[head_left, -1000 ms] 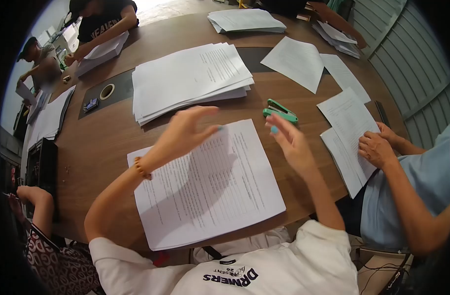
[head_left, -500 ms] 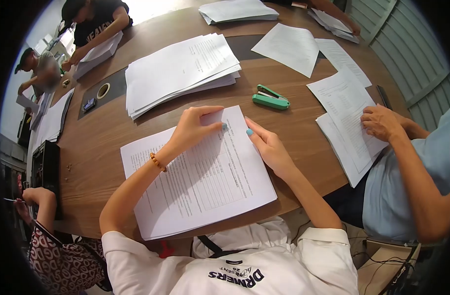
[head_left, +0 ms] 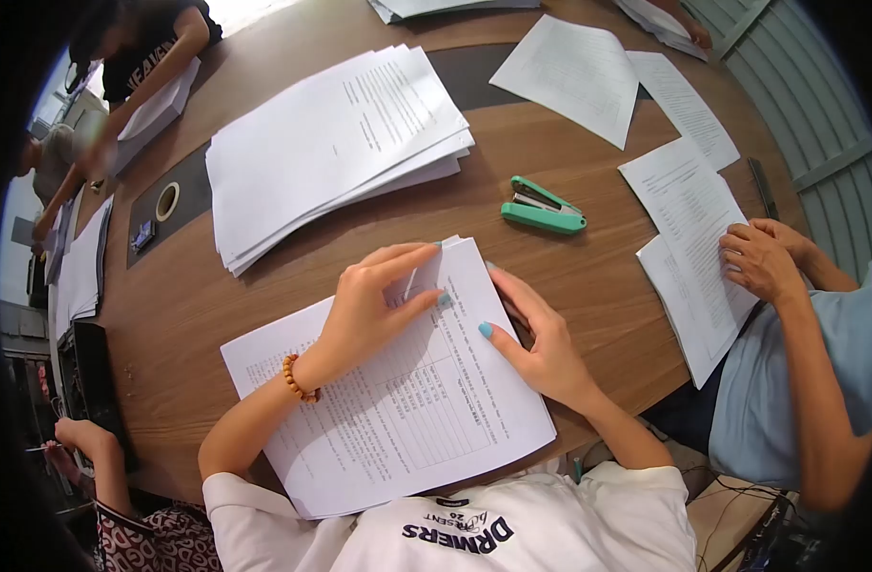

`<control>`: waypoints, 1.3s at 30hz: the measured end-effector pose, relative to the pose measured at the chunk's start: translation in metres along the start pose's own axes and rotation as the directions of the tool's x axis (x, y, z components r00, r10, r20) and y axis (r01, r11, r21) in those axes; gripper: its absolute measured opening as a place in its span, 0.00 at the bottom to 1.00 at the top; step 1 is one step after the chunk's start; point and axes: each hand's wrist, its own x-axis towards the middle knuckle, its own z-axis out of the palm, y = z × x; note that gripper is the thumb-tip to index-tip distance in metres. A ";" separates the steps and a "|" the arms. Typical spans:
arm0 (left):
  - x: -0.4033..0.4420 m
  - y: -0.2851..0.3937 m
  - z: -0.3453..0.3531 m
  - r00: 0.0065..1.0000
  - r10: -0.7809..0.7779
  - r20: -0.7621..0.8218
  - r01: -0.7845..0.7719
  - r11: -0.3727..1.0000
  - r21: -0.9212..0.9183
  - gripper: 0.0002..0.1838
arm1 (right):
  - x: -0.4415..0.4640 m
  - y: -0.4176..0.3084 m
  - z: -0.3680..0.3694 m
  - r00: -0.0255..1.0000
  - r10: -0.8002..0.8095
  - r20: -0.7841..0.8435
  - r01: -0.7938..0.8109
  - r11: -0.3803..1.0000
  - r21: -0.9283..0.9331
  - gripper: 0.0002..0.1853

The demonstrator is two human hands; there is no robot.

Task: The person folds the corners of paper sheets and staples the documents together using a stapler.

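A stack of printed sheets [head_left: 446, 419] lies before me at the table's near edge. My left hand [head_left: 374, 296], with a beaded bracelet [head_left: 300, 379] at its wrist, grips the far edge: thumb on the top page, fingers along the border. At the right edge, my right hand [head_left: 546, 343] has its thumb over the top page and its fingers at the side, partly hidden. Some sheet edges stick out slightly at the far corner. Beyond my right hand lies a green stapler [head_left: 546, 207], touched by neither hand.
A larger paper pile [head_left: 331, 153] lies ahead. Loose sheets [head_left: 574, 81] are at the far right. A co-worker's hands [head_left: 765, 257] rest on papers [head_left: 689, 200] at right. A tape roll [head_left: 167, 202] and a black box [head_left: 93, 381] are at left. Other people sit around the table.
The view has shifted, so most things appear displaced. Both my hands stay at the stack's far and right edges, and the right hand's fingers are slightly more spread from its thumb.
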 end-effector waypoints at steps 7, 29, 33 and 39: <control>0.000 0.003 -0.001 1.000 -0.008 0.009 0.008 1.000 0.004 0.23 | 0.017 -0.003 -0.008 0.987 -0.158 0.042 0.163 0.956 -0.243 0.31; -0.001 -0.003 -0.005 1.000 0.000 -0.028 -0.005 0.983 -0.183 0.11 | 0.030 -0.011 -0.014 0.967 -0.243 0.074 0.248 0.849 -0.467 0.36; -0.002 0.002 -0.006 0.999 -0.053 -0.008 0.051 0.984 -0.168 0.11 | 0.029 -0.016 -0.015 0.965 -0.221 0.142 0.262 0.789 -0.556 0.36; -0.004 0.007 -0.005 0.998 -0.031 -0.054 0.027 0.997 -0.070 0.12 | 0.021 -0.006 -0.004 0.943 -0.311 0.115 0.318 0.751 -0.578 0.35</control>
